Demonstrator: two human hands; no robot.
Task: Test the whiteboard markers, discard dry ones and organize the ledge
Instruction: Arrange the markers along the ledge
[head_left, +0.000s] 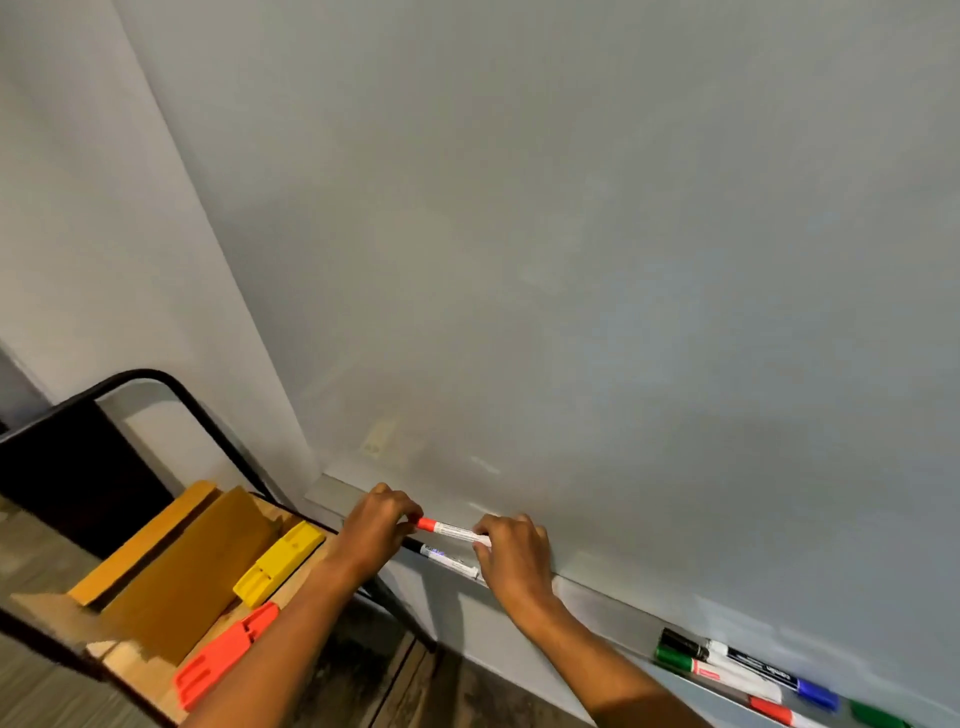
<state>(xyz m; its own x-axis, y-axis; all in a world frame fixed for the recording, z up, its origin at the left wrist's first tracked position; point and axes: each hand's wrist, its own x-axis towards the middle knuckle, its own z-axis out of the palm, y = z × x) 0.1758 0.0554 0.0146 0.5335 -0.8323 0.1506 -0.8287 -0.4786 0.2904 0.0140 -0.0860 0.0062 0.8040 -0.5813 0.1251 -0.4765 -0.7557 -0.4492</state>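
I hold a red-capped whiteboard marker (451, 530) level just above the ledge (608, 595), in front of the blank whiteboard (571, 234). My left hand (376, 525) pinches its red cap end. My right hand (511, 551) grips the white barrel at the other end. A black-capped marker (441, 557) lies on the ledge right below them. Further right on the ledge lie several more markers: a black one (696, 646), a green one (691, 664), a blue-capped one (818, 693) and a red one (774, 711).
At the lower left stands a wooden table with a black metal frame (171, 384). On it lie an open cardboard box (182, 566), a yellow eraser (278, 569) and an orange eraser (223, 654). Dark wood floor shows below the ledge.
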